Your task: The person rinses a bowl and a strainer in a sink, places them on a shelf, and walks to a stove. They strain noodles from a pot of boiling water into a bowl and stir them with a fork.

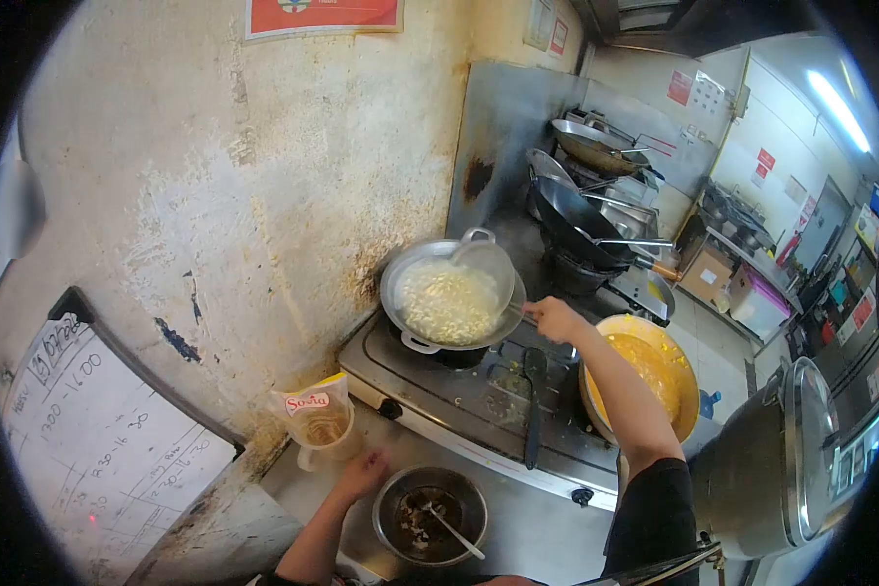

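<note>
While the L hand (361,474) rests on the steel counter (547,532) near its left edge, just beside the jug (324,444) that holds a "Sovia" oil pouch (313,408), I can't tell its grip; the fingers look loosely curled and nothing shows in them. A whiteboard (98,439) w/ handwritten times leans on the wall further left. Just right of the L hand, at the counter's front edge, sits a metal bowl (430,513) w/ dark contents and a spoon (456,534) in it.

Behind, on the stove's (459,405) left burner, stands a wok (449,303) full of pale, whitish food. The R hand (555,317) is at the wok's right rim, fingers closed around the thin handle of a long utensil (518,311) whose round head hangs over the food. A black spatula (534,405) lies along the stove's middle, apart from both hands. Under the R forearm, on the stove's right side, sits a yellow basin (679,371) w/ yellow mix. At the far right stands a big steel pot (752,469). More woks (581,220) sit on burners at the back.
</note>
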Action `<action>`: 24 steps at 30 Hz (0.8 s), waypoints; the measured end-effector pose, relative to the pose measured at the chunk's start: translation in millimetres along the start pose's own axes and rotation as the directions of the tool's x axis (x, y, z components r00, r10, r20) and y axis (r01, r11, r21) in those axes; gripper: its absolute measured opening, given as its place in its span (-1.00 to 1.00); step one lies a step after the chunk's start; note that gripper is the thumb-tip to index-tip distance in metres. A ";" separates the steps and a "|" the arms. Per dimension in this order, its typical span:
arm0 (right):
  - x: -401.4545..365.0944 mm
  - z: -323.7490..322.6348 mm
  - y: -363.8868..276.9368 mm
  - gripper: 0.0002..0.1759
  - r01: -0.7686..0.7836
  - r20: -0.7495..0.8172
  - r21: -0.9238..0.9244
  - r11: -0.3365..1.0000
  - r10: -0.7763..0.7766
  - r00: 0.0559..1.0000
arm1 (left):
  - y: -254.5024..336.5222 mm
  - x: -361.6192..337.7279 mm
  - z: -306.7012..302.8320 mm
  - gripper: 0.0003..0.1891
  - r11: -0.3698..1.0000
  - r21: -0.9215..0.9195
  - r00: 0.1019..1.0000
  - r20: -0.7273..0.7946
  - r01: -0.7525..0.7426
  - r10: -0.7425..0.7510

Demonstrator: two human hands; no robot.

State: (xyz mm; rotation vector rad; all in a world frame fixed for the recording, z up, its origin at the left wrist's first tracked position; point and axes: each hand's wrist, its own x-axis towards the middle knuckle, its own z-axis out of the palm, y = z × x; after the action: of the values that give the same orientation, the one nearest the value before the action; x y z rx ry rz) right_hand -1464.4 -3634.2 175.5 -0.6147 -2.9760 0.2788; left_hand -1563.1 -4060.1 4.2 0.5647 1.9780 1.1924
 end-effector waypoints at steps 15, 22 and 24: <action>-19.3 -4.7 -70.6 -0.57 -0.597 0.577 0.776 0.202 0.156 0.802 | 36.4 64.1 37.6 -0.73 0.955 0.118 0.813 -0.502 -0.273 0.294; -12.9 2.2 -73.3 -0.65 -0.575 0.554 0.809 0.123 0.166 0.816 | 37.1 71.0 50.5 -0.66 0.996 -0.088 0.801 -0.597 -0.011 -0.044; -10.3 4.8 -75.7 -0.63 -0.585 0.560 0.802 0.118 0.188 0.807 | 52.0 60.5 39.3 -0.58 0.959 0.271 0.827 -0.518 -0.084 0.219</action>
State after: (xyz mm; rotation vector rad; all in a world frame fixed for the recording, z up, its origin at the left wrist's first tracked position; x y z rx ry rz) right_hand -1484.6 -3707.3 185.2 -1.1597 -1.9486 2.2532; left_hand -1570.6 -3972.3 16.3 0.5513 2.6310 1.3277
